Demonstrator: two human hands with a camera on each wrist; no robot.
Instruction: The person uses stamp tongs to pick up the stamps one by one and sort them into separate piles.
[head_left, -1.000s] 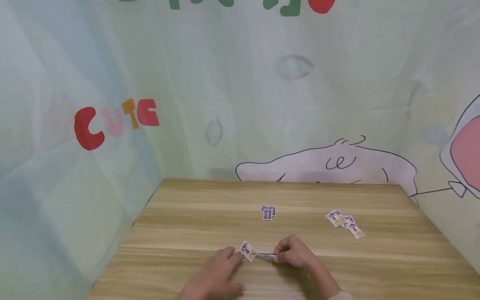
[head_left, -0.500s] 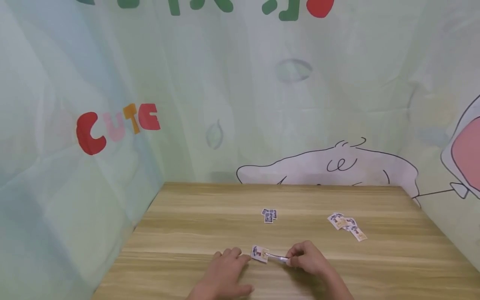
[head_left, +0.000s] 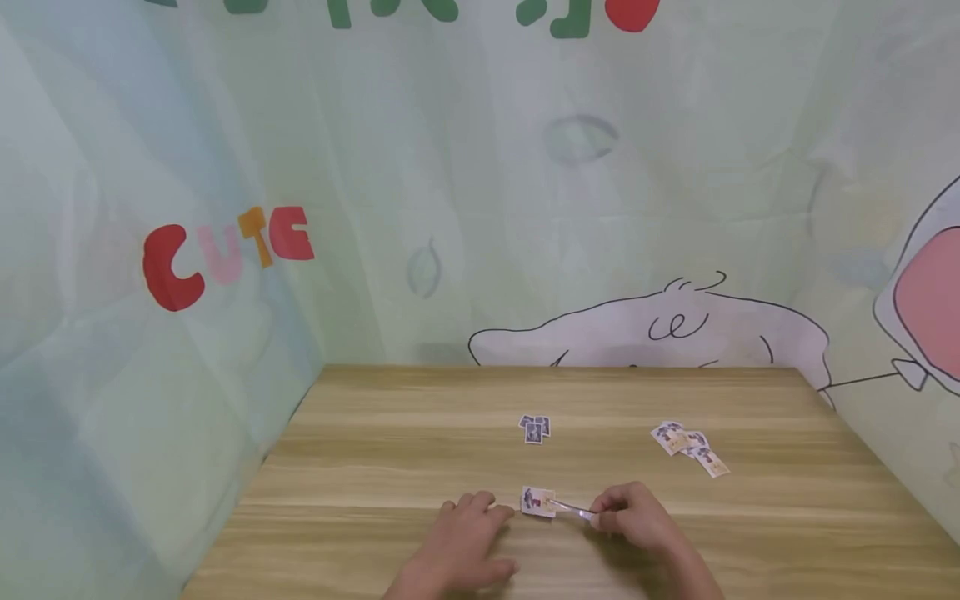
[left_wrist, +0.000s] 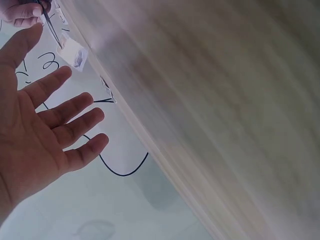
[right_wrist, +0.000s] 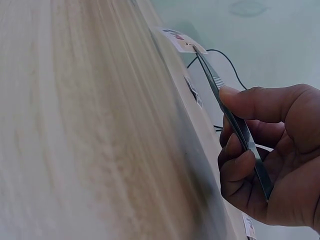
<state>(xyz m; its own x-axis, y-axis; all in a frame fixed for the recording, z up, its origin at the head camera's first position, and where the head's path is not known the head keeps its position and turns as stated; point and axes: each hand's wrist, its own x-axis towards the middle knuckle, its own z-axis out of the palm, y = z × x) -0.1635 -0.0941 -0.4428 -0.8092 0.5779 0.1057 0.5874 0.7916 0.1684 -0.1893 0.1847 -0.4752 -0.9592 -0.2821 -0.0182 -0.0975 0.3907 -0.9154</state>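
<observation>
My right hand point(head_left: 637, 518) pinches a pair of metal tweezers point(right_wrist: 232, 120) between thumb and fingers. The tweezers' tips grip one edge of a small printed picture card point(head_left: 537, 502), which reaches out to their left. In the right wrist view that card point(right_wrist: 181, 41) looks slightly bowed and close over the wooden tabletop. My left hand point(head_left: 467, 546) is just left of the card with its fingers spread, holding nothing. The left wrist view shows its bare palm point(left_wrist: 35, 145), with the card point(left_wrist: 73, 53) past the fingertips.
Behind the hands, a few small dark-printed cards point(head_left: 534, 432) overlap on the wooden table point(head_left: 390, 467). Several lighter cards point(head_left: 690, 446) lie in a loose pile farther right. A printed cloth backdrop point(head_left: 450, 183) rises along the table's back edge and sides.
Both hands, the tweezers and the gripped card have moved right. The card has turned from a tilted position to nearly level in the head view. Both piles stay where they were.
</observation>
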